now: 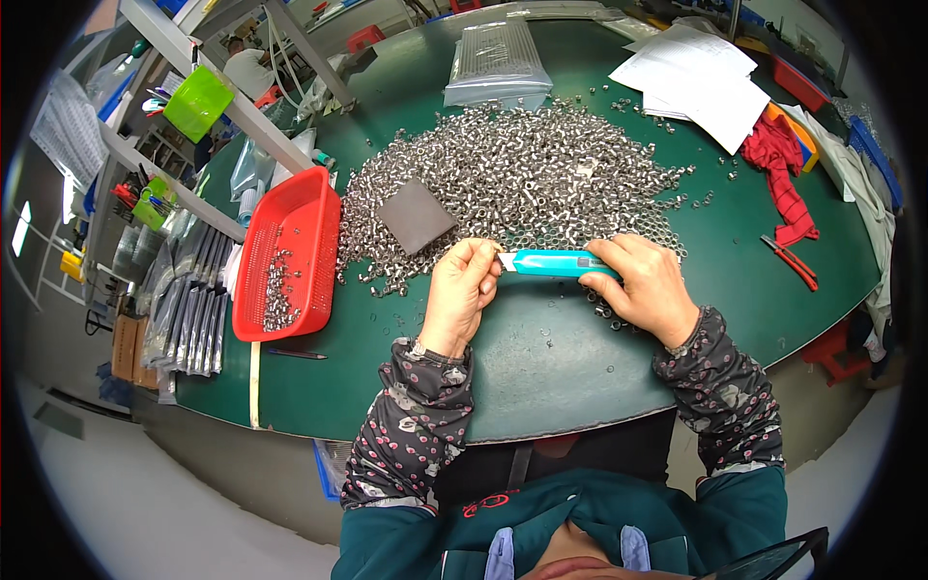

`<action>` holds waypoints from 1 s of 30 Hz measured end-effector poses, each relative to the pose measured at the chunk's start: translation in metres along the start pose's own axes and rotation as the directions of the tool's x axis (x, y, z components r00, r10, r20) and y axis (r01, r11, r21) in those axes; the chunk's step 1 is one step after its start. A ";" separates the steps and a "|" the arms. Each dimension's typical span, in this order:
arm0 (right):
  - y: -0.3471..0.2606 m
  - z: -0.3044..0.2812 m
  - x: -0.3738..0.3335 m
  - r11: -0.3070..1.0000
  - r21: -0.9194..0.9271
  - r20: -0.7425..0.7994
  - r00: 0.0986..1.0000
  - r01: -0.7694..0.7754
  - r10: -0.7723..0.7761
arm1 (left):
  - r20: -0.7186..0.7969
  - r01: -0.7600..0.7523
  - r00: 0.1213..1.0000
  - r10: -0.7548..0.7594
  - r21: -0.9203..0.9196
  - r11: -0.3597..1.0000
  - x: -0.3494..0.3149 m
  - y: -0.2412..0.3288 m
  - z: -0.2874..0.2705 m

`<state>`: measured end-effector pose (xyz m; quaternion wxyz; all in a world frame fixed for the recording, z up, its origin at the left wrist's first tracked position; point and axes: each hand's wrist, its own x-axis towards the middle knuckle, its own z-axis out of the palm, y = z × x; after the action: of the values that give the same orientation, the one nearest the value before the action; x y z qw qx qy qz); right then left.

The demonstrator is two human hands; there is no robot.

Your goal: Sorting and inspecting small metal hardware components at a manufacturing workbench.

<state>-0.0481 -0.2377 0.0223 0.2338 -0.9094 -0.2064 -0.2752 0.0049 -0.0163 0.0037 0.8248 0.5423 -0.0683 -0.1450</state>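
Observation:
My right hand (643,285) is closed around a teal utility knife (553,262), held level with its short blade pointing left. At the blade's tip, my left hand (460,295) has thumb and forefinger pinched together. Whatever sits in that pinch is mostly hidden by the fingers and too small to name. Just beyond both hands spreads a big heap of small shiny metal rings (541,184). A dark grey square block (416,216) lies on the heap's near left part, up and to the left of my left hand.
A red plastic basket (320,256) with some rings stands on the green table (570,377), left of the heap. Bagged parts (498,58) and white papers (691,77) lie behind. To the right are red-handled pliers (795,263) and a red cloth (781,174).

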 end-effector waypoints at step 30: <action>-0.001 -0.008 0.003 0.997 -0.035 0.023 0.998 0.063 -0.062 | 0.067 0.109 0.991 -0.119 0.135 0.985 0.001 0.007 -0.004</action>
<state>-0.0492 -0.2406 0.0301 0.2064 -0.9095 -0.2322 -0.2762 0.0082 -0.0102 0.0081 0.7744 0.5925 -0.0774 -0.2077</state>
